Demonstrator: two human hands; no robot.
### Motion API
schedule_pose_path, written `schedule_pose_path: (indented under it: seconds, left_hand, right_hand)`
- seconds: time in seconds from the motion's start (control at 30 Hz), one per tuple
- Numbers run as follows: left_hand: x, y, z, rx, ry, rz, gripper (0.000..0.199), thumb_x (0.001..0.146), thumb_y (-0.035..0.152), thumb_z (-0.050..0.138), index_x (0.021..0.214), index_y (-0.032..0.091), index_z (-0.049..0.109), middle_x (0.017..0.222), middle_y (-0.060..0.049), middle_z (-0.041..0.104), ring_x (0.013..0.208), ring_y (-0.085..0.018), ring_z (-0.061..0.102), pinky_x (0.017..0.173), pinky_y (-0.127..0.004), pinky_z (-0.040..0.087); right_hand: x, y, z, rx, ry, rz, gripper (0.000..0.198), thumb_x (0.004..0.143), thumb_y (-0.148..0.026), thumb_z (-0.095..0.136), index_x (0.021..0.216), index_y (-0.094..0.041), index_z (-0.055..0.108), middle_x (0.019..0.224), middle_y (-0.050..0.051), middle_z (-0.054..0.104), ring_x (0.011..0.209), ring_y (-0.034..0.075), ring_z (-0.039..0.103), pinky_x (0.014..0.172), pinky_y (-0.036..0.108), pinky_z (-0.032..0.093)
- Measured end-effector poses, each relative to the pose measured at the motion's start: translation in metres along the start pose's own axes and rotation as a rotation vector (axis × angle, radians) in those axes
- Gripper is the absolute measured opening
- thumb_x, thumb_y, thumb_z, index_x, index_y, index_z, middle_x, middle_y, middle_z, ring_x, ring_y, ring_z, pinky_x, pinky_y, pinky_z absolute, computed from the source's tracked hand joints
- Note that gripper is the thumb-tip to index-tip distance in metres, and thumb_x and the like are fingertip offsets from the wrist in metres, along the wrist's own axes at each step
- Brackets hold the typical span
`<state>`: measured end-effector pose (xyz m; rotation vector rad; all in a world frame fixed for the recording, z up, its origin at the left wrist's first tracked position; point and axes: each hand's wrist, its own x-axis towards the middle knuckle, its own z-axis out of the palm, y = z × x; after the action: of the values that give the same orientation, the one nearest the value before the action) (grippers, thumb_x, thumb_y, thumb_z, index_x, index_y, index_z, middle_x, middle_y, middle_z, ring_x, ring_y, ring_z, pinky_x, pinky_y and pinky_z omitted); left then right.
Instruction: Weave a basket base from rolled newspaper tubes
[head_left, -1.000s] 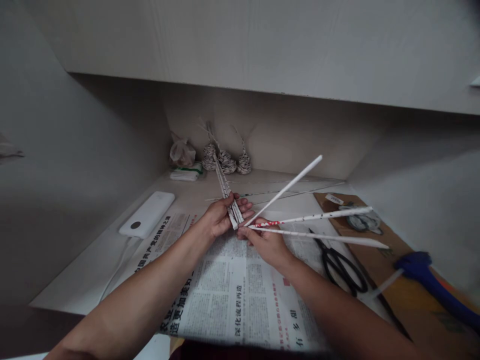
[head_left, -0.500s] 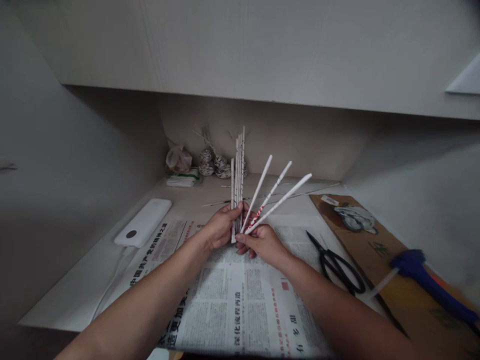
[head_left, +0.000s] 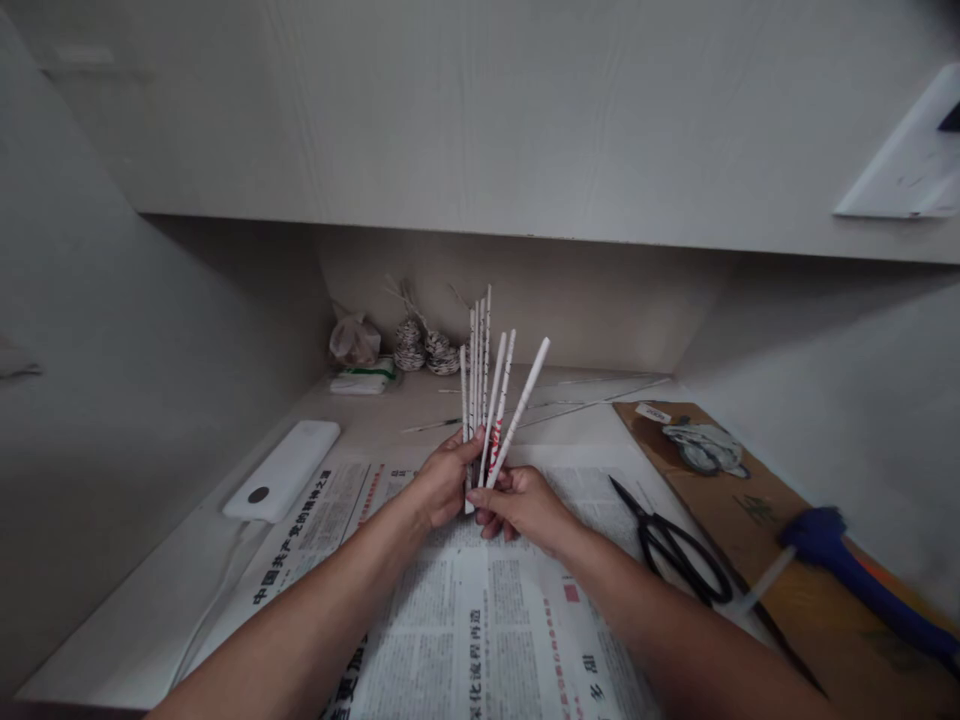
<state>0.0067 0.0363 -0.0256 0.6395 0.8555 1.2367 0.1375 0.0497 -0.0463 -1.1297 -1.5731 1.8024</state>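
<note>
Here, both hands meet above the newspaper spread on the counter. The left hand and right hand have their fingers clenched around the lower ends of a bunch of rolled paper sticks, which stand nearly upright, fanning slightly rightward. Scissors lie to the right.

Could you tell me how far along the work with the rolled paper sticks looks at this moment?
Done: several woven paper pieces sit at the back of the desk. In hand: the left hand and right hand grip a bunch of rolled paper sticks upright above the newspaper, fanned slightly at the top. Left: the sticks are loose, not woven; thin sticks lie behind, scissors untouched.
</note>
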Motion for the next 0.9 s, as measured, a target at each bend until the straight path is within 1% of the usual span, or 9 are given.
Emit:
schedule_pose_path:
  seconds: [0.17, 0.3, 0.37, 0.43, 0.5, 0.6, 0.7, 0.8, 0.9]
  left_hand:
    - [0.000, 0.001, 0.000, -0.003, 0.004, -0.016, 0.027, 0.091, 0.038, 0.053, 0.082, 0.012, 0.060, 0.061, -0.007, 0.064, 0.046, -0.017, 0.059, 0.039, -0.026, 0.047]
    - [0.001, 0.000, 0.000, -0.035, 0.015, 0.024, 0.028, 0.088, 0.039, 0.059, 0.079, 0.012, 0.060, 0.066, -0.007, 0.065, 0.050, -0.015, 0.060, 0.045, -0.025, 0.049]
    - [0.000, 0.000, 0.000, -0.036, -0.003, 0.029, 0.032, 0.086, 0.044, 0.060, 0.079, 0.013, 0.059, 0.065, -0.006, 0.064, 0.051, -0.015, 0.060, 0.044, -0.025, 0.049]
    - [-0.001, 0.000, 0.001, -0.018, -0.029, 0.034, 0.039, 0.082, 0.053, 0.062, 0.082, 0.014, 0.059, 0.064, -0.004, 0.062, 0.050, -0.016, 0.059, 0.042, -0.025, 0.047]
    - [-0.002, -0.001, 0.001, -0.001, -0.050, 0.069, 0.045, 0.074, 0.057, 0.069, 0.088, 0.016, 0.058, 0.065, -0.003, 0.061, 0.050, -0.015, 0.059, 0.040, -0.024, 0.046]
    - [-0.004, -0.004, 0.001, 0.085, -0.065, 0.122, 0.050, 0.065, 0.046, 0.081, 0.099, 0.018, 0.057, 0.061, 0.002, 0.058, 0.047, -0.013, 0.056, 0.039, -0.022, 0.043]
    - [-0.002, -0.005, 0.000, 0.164, -0.014, 0.161, 0.041, 0.069, 0.036, 0.080, 0.098, 0.018, 0.058, 0.054, 0.005, 0.053, 0.044, -0.010, 0.051, 0.039, -0.018, 0.039]
    - [0.002, -0.002, -0.002, 0.104, 0.046, 0.191, 0.030, 0.072, 0.032, 0.077, 0.091, 0.016, 0.059, 0.061, 0.003, 0.057, 0.046, -0.008, 0.052, 0.042, -0.018, 0.041]
    - [0.007, 0.002, -0.006, 0.007, 0.067, 0.186, 0.026, 0.074, 0.026, 0.075, 0.090, 0.016, 0.059, 0.071, 0.000, 0.063, 0.052, -0.010, 0.059, 0.048, -0.022, 0.049]
  right_hand:
    - [0.001, 0.000, 0.000, 0.000, 0.014, 0.023, 0.033, 0.065, -0.042, 0.079, 0.071, -0.015, 0.061, 0.052, -0.003, 0.063, 0.040, 0.009, 0.057, 0.032, 0.017, 0.032]
    - [0.002, 0.000, -0.001, 0.002, 0.011, 0.041, 0.034, 0.066, -0.044, 0.078, 0.068, -0.015, 0.060, 0.052, -0.002, 0.063, 0.040, 0.008, 0.057, 0.031, 0.016, 0.031]
    - [0.002, 0.000, -0.001, 0.001, 0.011, 0.042, 0.034, 0.066, -0.044, 0.079, 0.067, -0.015, 0.060, 0.052, -0.002, 0.062, 0.039, 0.008, 0.057, 0.031, 0.017, 0.031]
    - [0.002, -0.001, -0.001, 0.002, 0.018, 0.041, 0.035, 0.066, -0.044, 0.079, 0.067, -0.015, 0.060, 0.051, -0.002, 0.062, 0.039, 0.008, 0.056, 0.031, 0.017, 0.031]
    - [0.002, -0.001, -0.001, -0.004, 0.025, 0.043, 0.036, 0.065, -0.045, 0.079, 0.067, -0.016, 0.059, 0.051, -0.003, 0.062, 0.039, 0.009, 0.056, 0.031, 0.017, 0.031]
    - [0.002, 0.000, 0.000, -0.040, 0.041, 0.047, 0.039, 0.063, -0.047, 0.080, 0.066, -0.016, 0.058, 0.051, -0.003, 0.061, 0.038, 0.008, 0.055, 0.030, 0.017, 0.030]
    - [0.003, 0.003, 0.001, -0.071, 0.038, 0.030, 0.038, 0.064, -0.047, 0.080, 0.067, -0.016, 0.057, 0.055, -0.003, 0.063, 0.040, 0.008, 0.057, 0.031, 0.016, 0.030]
    - [0.004, 0.005, 0.000, -0.057, 0.012, -0.012, 0.033, 0.070, -0.045, 0.076, 0.075, -0.016, 0.061, 0.064, -0.001, 0.067, 0.044, 0.009, 0.060, 0.032, 0.016, 0.032]
    - [0.005, 0.006, -0.001, -0.019, 0.021, -0.033, 0.028, 0.077, -0.043, 0.070, 0.087, -0.016, 0.065, 0.071, 0.000, 0.069, 0.046, 0.009, 0.062, 0.033, 0.015, 0.033]
